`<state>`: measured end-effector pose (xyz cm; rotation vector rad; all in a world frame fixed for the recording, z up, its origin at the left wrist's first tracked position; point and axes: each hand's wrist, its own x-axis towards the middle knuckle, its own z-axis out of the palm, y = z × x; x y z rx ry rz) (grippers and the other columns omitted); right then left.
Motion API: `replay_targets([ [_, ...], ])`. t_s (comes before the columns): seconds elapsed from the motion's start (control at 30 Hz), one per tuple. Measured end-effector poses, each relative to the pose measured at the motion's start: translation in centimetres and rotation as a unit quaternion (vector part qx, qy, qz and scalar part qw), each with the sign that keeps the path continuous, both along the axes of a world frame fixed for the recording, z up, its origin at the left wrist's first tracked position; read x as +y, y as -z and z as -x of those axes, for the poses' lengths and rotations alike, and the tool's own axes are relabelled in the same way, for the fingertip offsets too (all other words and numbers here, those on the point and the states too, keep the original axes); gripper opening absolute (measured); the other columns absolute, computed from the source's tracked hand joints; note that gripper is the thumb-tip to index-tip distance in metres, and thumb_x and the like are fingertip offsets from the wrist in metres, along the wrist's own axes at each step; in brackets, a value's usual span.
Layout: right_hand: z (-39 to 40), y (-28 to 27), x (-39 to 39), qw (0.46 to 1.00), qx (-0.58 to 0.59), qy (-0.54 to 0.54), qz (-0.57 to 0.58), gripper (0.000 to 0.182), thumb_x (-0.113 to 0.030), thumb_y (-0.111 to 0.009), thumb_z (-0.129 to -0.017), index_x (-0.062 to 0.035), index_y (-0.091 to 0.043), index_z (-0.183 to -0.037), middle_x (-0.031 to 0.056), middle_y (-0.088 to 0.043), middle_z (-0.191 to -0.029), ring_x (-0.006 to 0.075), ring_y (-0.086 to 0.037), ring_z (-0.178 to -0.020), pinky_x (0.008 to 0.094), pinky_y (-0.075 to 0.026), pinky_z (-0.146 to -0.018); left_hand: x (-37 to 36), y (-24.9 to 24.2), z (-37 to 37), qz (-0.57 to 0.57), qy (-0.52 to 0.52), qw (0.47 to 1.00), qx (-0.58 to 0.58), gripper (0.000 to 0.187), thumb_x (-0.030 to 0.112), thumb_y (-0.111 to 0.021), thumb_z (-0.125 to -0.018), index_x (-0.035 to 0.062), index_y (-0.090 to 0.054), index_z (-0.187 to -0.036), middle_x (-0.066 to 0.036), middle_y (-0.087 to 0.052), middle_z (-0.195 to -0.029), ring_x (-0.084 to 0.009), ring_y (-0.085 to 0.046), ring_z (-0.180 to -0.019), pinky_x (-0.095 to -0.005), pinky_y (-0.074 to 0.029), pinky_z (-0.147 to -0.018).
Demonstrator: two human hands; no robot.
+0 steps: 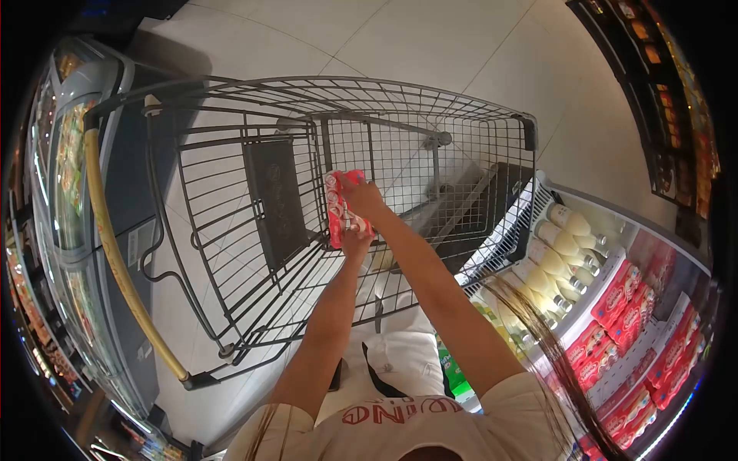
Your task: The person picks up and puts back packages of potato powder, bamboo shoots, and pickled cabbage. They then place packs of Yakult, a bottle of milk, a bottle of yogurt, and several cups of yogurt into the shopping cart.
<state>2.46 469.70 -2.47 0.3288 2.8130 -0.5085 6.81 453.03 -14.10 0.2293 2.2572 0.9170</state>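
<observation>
- The right hand is gripping the top end of a red-and-white multipack, fingers curled over its upper edge and pressing it tight.
- The left hand is supporting the same multipack from beneath, fingers wrapping its lower end, though how tightly they are closing cannot be told.
- The multipack is hanging upright between the two hands, inside the basket of a wire shopping cart, above the cart floor and not touching it.
- Both forearms are reaching out over the cart's near rim, the right one crossing above the left.
- A pale rounded item is lying on the cart floor just below the hands; what it is cannot be told.
- The cart's yellow handle is running along the left side.
- To the right, a chilled display shelf is showing white bottles in rows and further red packs beside them.
</observation>
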Motion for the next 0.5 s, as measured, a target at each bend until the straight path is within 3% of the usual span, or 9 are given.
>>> replay_targets([
  [0.07, 1.3, 0.8, 1.1, 0.998, 0.05, 0.007, -0.035, 0.033, -0.013, -0.059, -0.08, -0.0164, -0.065, -0.112, 0.0028, -0.044, -0.138, 0.0302, -0.057, -0.107, 0.0419, -0.052, -0.079, 1.8, -3.7, 2.5, 0.01, 0.01, 0.999, -0.032, 0.05, 0.024, -0.075, -0.061, 0.0017, -0.061, -0.104, -0.015, -0.067, -0.083, -0.03, -0.067, -0.083, -0.0377, -0.053, -0.073],
  [0.13, 0.5, 0.8, 2.4, 0.996, 0.064, -0.008, -0.065, 0.032, -0.012, -0.06, -0.079, -0.0161, -0.064, -0.111, 0.0037, -0.045, -0.136, 0.0322, -0.056, -0.108, 0.0429, -0.053, -0.081, 2.4, -8.5, 5.6, 0.145, 0.13, 0.974, -0.116, 0.046, 0.021, -0.074, -0.062, 0.002, -0.062, -0.101, -0.012, -0.067, -0.078, -0.0261, -0.068, -0.081, -0.0365, -0.053, -0.07],
  [0.17, 0.2, 0.1, 2.5, 0.999, 0.016, 0.014, -0.028, 0.032, -0.013, -0.06, -0.08, -0.0152, -0.063, -0.112, 0.005, -0.048, -0.133, 0.0325, -0.056, -0.109, 0.043, -0.052, -0.083, 0.5, -7.1, 6.6, 0.052, 0.04, 0.941, -0.331, 0.044, 0.021, -0.074, -0.064, 0.001, -0.062, -0.102, -0.01, -0.066, -0.084, -0.0207, -0.067, -0.084, -0.0331, -0.055, -0.071],
  [0.23, -0.9, -0.8, 3.9, 0.993, -0.085, 0.066, 0.052, 0.033, -0.014, -0.06, -0.08, -0.0133, -0.062, -0.112, 0.0076, -0.054, -0.127, 0.033, -0.056, -0.11, 0.0433, -0.05, -0.087, 2.1, -13.1, 8.9, 0.038, 0.068, 0.935, -0.345, 0.043, 0.022, -0.073, -0.066, 0.0005, -0.062, -0.102, -0.01, -0.066, -0.09, -0.0196, -0.066, -0.087, -0.0319, -0.056, -0.074],
  [0.3, -2.7, 2.7, 4.3, 0.976, 0.057, 0.164, 0.132, 0.027, -0.019, -0.058, -0.082, -0.0088, -0.063, -0.107, 0.0129, -0.056, -0.121, 0.0331, -0.058, -0.106, 0.0458, -0.049, -0.086, 3.6, -18.3, 11.6, 0.034, 0.109, 0.92, -0.374, 0.042, 0.02, -0.073, -0.071, -0.0013, -0.06, -0.105, -0.01, -0.065, -0.096, -0.0192, -0.066, -0.089, -0.0325, -0.056, -0.077],
  [0.33, -3.7, 2.3, 5.0, 0.954, 0.128, 0.216, 0.163, 0.026, -0.022, -0.058, -0.084, -0.0066, -0.063, -0.104, 0.0155, -0.057, -0.118, 0.0332, -0.059, -0.105, 0.047, -0.048, -0.085, 4.4, -19.5, 12.6, 0.037, 0.14, 0.906, -0.397, 0.043, 0.018, -0.072, -0.074, -0.0028, -0.058, -0.108, -0.01, -0.064, -0.098, -0.0194, -0.065, -0.089, -0.0337, -0.056, -0.078],
  [0.37, -5.1, 1.8, 5.3, 0.916, 0.158, 0.315, 0.192, 0.039, -0.033, -0.058, -0.087, -0.0015, -0.059, -0.109, 0.0201, -0.059, -0.113, 0.0368, -0.06, -0.102, 0.0474, -0.048, -0.086, 4.7, -20.8, 12.8, 0.041, 0.171, 0.889, -0.422, 0.043, 0.017, -0.071, -0.077, -0.0044, -0.056, -0.111, -0.011, -0.063, -0.1, -0.0196, -0.065, -0.089, -0.0349, -0.056, -0.08],
  [0.47, -8.2, -3.3, 7.0, 0.785, 0.084, 0.456, 0.41, 0.054, -0.046, -0.061, -0.087, 0.0015, -0.056, -0.113, 0.0203, -0.063, -0.105, 0.0369, -0.062, -0.098, 0.0457, -0.048, -0.087, 3.6, -24.6, 13.4, -0.036, 0.178, 0.861, -0.475, 0.041, 0.014, -0.068, -0.08, -0.003, -0.054, -0.115, -0.011, -0.063, -0.103, -0.0199, -0.065, -0.091, -0.036, -0.056, -0.083],
  [0.5, -9.2, -5.6, 8.2, 0.732, 0.029, 0.458, 0.503, 0.055, -0.051, -0.055, -0.091, -0.0009, -0.056, -0.114, 0.0097, -0.062, -0.103, 0.0173, -0.061, -0.097, 0.0337, -0.051, -0.086, 4.1, -27.3, 13.4, -0.03, 0.2, 0.872, -0.446, 0.041, 0.014, -0.066, -0.082, -0.0023, -0.053, -0.117, -0.01, -0.063, -0.103, -0.02, -0.065, -0.091, -0.0366, -0.055, -0.085],
])
